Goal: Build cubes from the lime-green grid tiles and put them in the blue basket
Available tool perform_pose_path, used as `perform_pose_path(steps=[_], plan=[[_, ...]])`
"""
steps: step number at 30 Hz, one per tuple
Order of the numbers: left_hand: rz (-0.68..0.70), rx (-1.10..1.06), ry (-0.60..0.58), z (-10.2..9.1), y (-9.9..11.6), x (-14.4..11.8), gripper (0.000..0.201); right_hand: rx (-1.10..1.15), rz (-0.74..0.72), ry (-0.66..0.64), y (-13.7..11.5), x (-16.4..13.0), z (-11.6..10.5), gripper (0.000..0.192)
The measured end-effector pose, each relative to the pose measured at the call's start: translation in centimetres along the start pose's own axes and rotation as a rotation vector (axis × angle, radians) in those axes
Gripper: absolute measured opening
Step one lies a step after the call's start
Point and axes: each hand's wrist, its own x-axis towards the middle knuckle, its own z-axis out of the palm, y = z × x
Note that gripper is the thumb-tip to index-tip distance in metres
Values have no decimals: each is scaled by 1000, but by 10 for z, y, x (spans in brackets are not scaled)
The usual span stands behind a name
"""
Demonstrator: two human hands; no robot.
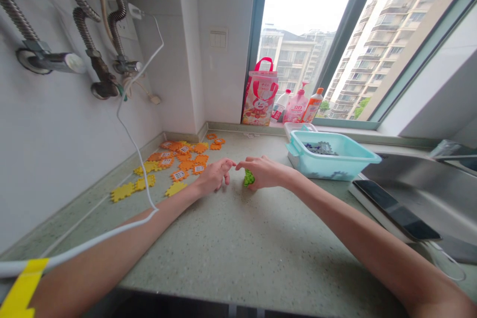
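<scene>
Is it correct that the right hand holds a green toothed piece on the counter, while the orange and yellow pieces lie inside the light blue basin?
Not quite. The head view shows the right hand holding the green piece, but the orange and yellow pieces lie loose on the counter by the wall, left of the left hand. The light blue basin holds dark pieces.

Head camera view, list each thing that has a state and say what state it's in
Left hand: resting on the countertop, holding nothing visible.
Right hand: closed on green puzzle pieces.
Turquoise bin: open, dark pieces inside.
Orange and yellow pieces: scattered flat by the wall.
Phone: screen dark.
</scene>
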Motion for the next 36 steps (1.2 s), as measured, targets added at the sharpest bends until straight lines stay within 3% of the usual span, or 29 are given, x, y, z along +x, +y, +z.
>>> perform_pose_path(steps=[10,28,36], plan=[[-9,-151,83,-1,0,4,63,39,-30,5,3,1,2,65],[-21,-154,81,-5,-3,5,67,-8,-65,16,-1,-3,-1,53],[-28,-120,73,-5,-4,6,68,-3,-27,99,8,-12,-16,51]])
